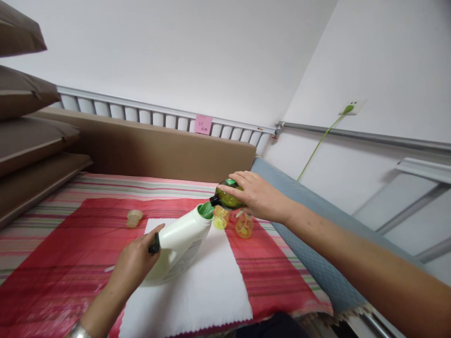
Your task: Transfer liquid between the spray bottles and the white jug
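Note:
My left hand [136, 260] is closed at the back of a large white detergent jug [178, 246], which leans to the right with its green-lined mouth open. A small black piece [154, 244] shows at the fingers of that hand; its kind is unclear. My right hand [259, 195] is wrapped around a green see-through bottle [229, 199]. That bottle lies nearly on its side, its black neck down at the jug's mouth. A white cloth [218, 291] with a zigzag edge lies under the jug.
Small yellow see-through containers [244, 226] stand behind the jug, on the right. A cream-coloured cap [134, 218] sits on the red striped cloth [88, 244]. Brown packages [31, 141] are stacked at left. A brown board [158, 152] and white radiator [123, 111] stand behind.

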Available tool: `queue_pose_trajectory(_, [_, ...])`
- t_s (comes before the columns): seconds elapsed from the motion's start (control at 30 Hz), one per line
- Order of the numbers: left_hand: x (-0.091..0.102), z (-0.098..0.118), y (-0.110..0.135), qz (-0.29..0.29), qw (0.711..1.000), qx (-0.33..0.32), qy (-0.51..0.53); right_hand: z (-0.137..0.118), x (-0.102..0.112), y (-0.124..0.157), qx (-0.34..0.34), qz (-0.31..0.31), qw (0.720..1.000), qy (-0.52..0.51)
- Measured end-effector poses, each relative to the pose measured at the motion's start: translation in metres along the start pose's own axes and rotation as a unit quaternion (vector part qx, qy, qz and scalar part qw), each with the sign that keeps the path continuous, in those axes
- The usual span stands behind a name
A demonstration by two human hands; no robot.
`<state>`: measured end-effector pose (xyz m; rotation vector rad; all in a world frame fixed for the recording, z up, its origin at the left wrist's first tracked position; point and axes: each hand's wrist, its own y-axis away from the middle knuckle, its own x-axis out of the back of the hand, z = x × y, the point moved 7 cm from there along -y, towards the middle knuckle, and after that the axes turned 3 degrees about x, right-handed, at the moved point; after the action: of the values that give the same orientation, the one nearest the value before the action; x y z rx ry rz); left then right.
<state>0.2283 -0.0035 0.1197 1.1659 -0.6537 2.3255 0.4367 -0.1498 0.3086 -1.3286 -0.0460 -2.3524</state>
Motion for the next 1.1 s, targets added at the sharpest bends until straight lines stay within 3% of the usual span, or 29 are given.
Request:
queue_pose_trajectory(0.8, [0.004, 0.001, 0.004, 0.010, 1.000, 0.004, 0.014, -0.009, 0.005, -0.016, 0.040, -0.030, 0.995, 0.086])
queue_pose_trajectory(1.1, [0.002, -0.002, 0.004, 0.006, 1.000, 0.007, 0.007, -0.019, 0.016, -0.028, 0.089, -0.057, 0.986, 0.130])
